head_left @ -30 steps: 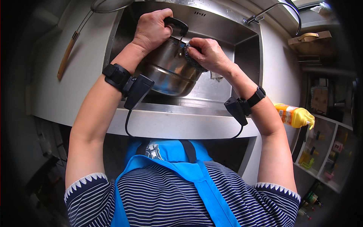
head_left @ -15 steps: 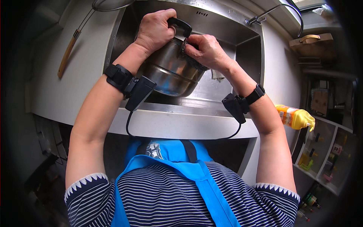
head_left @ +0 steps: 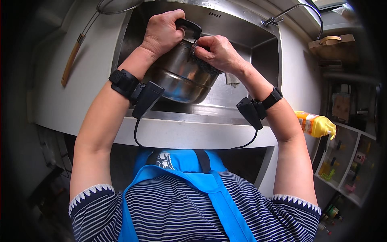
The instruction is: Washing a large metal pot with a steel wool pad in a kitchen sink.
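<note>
A stainless steel pot leans tilted inside the sink, its side facing me. My left hand is closed around the pot's black handle at the top. Just right of the handle, my right hand pinches a dark steel wool scourer and presses it against the pot beside the handle's mount. Part of the scourer is hidden under the fingers. A greyish cloth lies in the sink basin below my right wrist.
At the far right, a faucet arches over the sink corner. A yellow squeeze bottle is at the right, by my forearm. On the left counter lies a wire strainer with a wooden handle. A brown box stands at the right.
The pot's handle and my left hand have shifted slightly left. My right hand has moved a little up and left, with the scourer still against the pot.
</note>
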`<control>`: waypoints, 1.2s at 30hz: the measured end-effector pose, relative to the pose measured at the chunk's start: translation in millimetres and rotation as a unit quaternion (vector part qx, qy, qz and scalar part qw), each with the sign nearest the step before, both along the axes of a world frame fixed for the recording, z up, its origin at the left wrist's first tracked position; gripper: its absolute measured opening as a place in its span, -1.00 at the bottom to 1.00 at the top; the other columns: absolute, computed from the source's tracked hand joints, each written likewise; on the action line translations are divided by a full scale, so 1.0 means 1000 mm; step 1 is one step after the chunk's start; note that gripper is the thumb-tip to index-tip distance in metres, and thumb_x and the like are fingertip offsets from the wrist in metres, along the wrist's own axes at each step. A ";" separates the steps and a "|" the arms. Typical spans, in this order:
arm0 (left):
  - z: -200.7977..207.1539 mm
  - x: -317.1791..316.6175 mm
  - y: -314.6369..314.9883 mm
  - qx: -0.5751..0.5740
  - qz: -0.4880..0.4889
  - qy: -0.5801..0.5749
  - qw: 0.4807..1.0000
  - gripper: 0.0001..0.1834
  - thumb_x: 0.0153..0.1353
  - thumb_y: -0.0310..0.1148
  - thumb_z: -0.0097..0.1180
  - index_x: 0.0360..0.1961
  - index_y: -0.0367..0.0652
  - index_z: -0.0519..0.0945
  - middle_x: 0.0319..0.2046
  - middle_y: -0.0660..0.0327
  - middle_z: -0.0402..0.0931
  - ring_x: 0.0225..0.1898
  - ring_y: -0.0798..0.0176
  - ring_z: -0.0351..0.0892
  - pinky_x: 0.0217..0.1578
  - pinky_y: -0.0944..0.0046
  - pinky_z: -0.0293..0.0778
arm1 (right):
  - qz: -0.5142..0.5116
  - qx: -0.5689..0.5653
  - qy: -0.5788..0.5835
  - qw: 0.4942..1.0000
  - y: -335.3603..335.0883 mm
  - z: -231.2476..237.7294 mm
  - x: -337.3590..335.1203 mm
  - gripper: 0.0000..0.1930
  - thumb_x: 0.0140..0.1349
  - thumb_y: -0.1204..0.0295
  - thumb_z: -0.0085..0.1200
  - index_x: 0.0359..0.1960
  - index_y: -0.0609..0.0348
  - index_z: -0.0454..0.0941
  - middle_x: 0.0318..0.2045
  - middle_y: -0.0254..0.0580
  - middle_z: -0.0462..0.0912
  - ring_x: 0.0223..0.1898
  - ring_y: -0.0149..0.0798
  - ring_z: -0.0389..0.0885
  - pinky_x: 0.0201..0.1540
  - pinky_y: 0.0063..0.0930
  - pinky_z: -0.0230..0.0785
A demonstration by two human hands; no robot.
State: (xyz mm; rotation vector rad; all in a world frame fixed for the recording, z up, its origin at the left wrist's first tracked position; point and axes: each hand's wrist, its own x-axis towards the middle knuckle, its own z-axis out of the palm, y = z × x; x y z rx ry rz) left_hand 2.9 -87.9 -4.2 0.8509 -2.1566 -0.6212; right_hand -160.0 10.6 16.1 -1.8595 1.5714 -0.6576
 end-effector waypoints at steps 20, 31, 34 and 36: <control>-0.002 0.004 -0.007 0.009 0.012 0.015 1.000 -0.88 -0.14 -0.48 0.10 -0.48 -0.14 0.48 -0.58 0.07 0.47 -0.51 0.02 0.51 -0.45 0.20 0.44 | -0.028 0.110 -0.032 0.993 0.024 -0.009 -0.028 -0.78 0.25 0.35 0.02 -0.41 0.30 0.51 -0.68 -0.34 0.34 -0.56 -0.53 0.26 -0.49 -0.53 0.25; -0.004 0.000 -0.006 -0.003 0.017 0.003 1.000 -0.86 -0.11 -0.47 0.08 -0.43 -0.13 0.50 -0.59 0.05 0.44 -0.55 0.07 0.50 -0.45 0.24 0.43 | -0.075 -0.066 0.090 0.991 0.017 -0.018 0.013 -0.75 0.17 0.23 0.01 -0.38 0.18 0.48 -0.51 0.01 0.58 -0.37 0.08 0.56 -0.28 -0.10 0.37; -0.005 -0.001 -0.007 -0.006 0.018 0.006 1.000 -0.86 -0.11 -0.47 0.08 -0.43 -0.13 0.50 -0.59 0.05 0.45 -0.54 0.05 0.51 -0.45 0.24 0.43 | -0.089 -0.059 0.122 0.987 0.017 -0.016 0.012 -0.75 0.18 0.23 0.01 -0.41 0.18 0.47 -0.53 -0.04 0.57 -0.38 0.04 0.55 -0.27 -0.11 0.36; -0.006 -0.001 -0.007 -0.007 0.021 0.003 1.000 -0.86 -0.10 -0.46 0.08 -0.42 -0.12 0.50 -0.58 0.05 0.45 -0.53 0.04 0.51 -0.45 0.24 0.43 | -0.109 -0.070 0.143 0.981 0.019 -0.021 0.010 -0.76 0.18 0.23 0.01 -0.41 0.17 0.46 -0.53 -0.07 0.57 -0.37 0.01 0.55 -0.26 -0.12 0.35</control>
